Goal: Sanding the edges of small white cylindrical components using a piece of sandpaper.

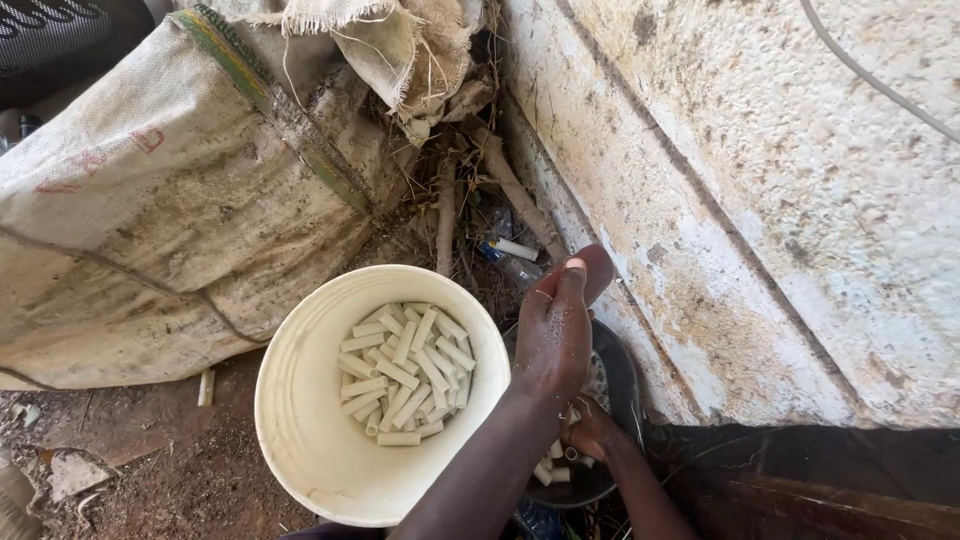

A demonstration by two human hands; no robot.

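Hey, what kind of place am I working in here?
Likely an outdoor work spot on bare ground beside a building: a stained, weathered wall, a large woven sack and dry sticks and litter on dirt. Your hands work over a white bucket of short white tube pieces.

The bucket (300, 420) at lower centre looks like smooth matt cream plastic, scuffed inside. The tubes (405, 370) in it are pale plastic, matt and dusty. The sack (150, 220) at upper left is coarse woven cloth, stained and frayed. The wall (780, 200) on the right is rough plaster, pitted and flaking. The basin (625, 380) at lower right is dark and dull. The ground (150, 470) at lower left is bare gritty earth.
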